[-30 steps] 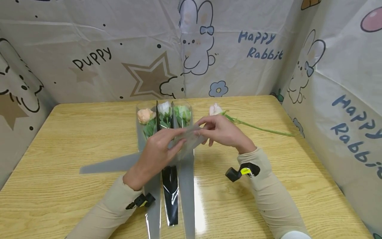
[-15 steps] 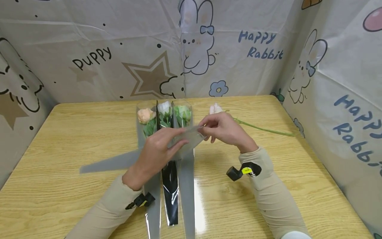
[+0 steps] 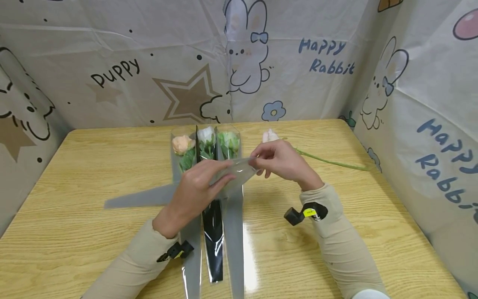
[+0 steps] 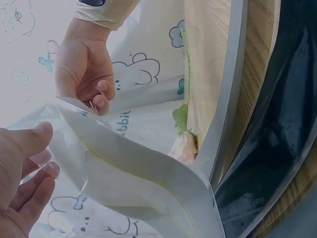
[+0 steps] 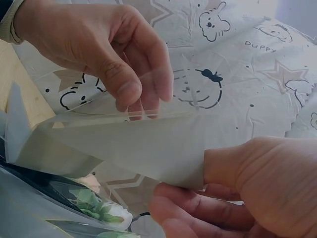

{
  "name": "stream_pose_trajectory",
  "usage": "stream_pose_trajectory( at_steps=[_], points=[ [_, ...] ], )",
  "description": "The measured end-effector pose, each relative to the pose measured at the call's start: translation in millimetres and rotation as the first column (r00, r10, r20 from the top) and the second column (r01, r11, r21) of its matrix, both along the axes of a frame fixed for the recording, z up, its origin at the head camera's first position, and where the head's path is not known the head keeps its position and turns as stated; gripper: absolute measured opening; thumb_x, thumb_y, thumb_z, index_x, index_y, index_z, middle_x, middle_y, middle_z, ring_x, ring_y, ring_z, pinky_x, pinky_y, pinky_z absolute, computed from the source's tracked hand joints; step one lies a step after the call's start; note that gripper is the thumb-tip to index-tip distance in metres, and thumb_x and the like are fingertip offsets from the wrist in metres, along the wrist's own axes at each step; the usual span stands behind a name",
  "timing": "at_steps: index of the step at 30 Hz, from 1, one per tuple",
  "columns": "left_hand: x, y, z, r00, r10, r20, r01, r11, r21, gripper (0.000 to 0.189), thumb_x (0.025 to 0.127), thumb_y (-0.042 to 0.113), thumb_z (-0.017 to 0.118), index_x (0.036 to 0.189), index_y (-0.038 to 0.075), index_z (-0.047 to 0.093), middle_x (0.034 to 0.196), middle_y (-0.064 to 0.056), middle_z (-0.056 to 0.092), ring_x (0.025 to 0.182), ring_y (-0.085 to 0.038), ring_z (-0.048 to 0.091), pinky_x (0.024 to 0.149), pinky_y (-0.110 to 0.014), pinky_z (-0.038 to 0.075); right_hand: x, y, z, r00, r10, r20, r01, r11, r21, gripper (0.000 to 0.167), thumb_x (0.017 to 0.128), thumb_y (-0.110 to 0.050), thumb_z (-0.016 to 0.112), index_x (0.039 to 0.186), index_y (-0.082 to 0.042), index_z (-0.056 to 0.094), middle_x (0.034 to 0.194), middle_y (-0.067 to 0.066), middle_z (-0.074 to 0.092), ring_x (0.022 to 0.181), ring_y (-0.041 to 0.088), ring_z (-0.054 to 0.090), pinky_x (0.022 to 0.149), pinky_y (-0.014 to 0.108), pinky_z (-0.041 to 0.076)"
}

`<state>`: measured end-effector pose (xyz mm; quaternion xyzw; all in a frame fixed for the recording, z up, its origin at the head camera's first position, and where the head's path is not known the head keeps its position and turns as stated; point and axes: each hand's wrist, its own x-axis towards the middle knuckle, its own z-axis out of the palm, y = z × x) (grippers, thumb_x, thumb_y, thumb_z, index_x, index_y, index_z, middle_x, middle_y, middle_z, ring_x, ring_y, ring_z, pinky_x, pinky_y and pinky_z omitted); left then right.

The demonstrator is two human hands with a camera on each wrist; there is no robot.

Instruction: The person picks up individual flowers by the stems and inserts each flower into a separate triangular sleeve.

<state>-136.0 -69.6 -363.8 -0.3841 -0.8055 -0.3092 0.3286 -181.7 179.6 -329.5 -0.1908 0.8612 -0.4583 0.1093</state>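
Note:
A single flower sleeve, grey on one face and clear on the other (image 3: 239,172), is held up between my two hands above the wrapped flowers. My left hand (image 3: 198,187) holds the clear film at its wide end between thumb and fingers. On the opposite side, my right hand (image 3: 278,160) pinches the grey face's edge; its thumb is partly hidden by the sleeve in the right wrist view. The mouth gapes between the hands, and the left wrist view shows the sleeve's hollow inside (image 4: 129,181). Its narrow tail (image 3: 140,197) sticks out left past my left wrist.
Three sleeved flowers lie side by side beneath: a peach one (image 3: 183,144), a white one (image 3: 206,135) and a green one (image 3: 228,141). Behind my right hand lies a loose pale pink flower (image 3: 269,136), its green stem pointing right. Printed cloth (image 3: 291,91) backs the wooden table (image 3: 93,166).
My right hand has shifted slightly right, and the sleeve's mouth has spread wider. The sleeve's narrow tail has swung a little up and to the right. My left hand has barely moved.

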Motion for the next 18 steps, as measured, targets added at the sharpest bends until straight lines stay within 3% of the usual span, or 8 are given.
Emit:
stream_pose_trajectory(
  at_steps=[12, 18],
  points=[
    [-1.1, -0.6, -2.2, 1.0, 0.005, -0.012, -0.005, 1.0, -0.022, 0.04, 0.082, 0.016, 0.087, 0.116, 0.001, 0.075, 0.103, -0.013, 0.08, 0.091, -0.024, 0.077, 0.079, -0.035, 0.065, -1.3, 4.9, -0.1, 0.999, 0.04, -0.003, -0.04, 0.999, -0.032, 0.012, 0.096, -0.023, 0.073, 0.103, -0.014, 0.078, 0.09, 0.007, 0.078, 0.075, 0.024, 0.074, 0.065, 0.036, 0.063],
    [-0.9, -0.7, -1.7, 1.0, 0.006, -0.004, -0.006, 1.0, -0.02, 0.039, 0.082, 0.016, 0.086, 0.116, 0.001, 0.075, 0.105, -0.014, 0.08, 0.093, -0.025, 0.077, 0.08, -0.036, 0.065, -1.1, 7.5, 2.4, 1.0, 0.018, -0.003, -0.018, 0.999, -0.043, 0.017, 0.1, -0.028, 0.071, 0.106, -0.013, 0.077, 0.091, 0.008, 0.076, 0.078, 0.034, 0.071, 0.068, 0.034, 0.062]
  ],
)
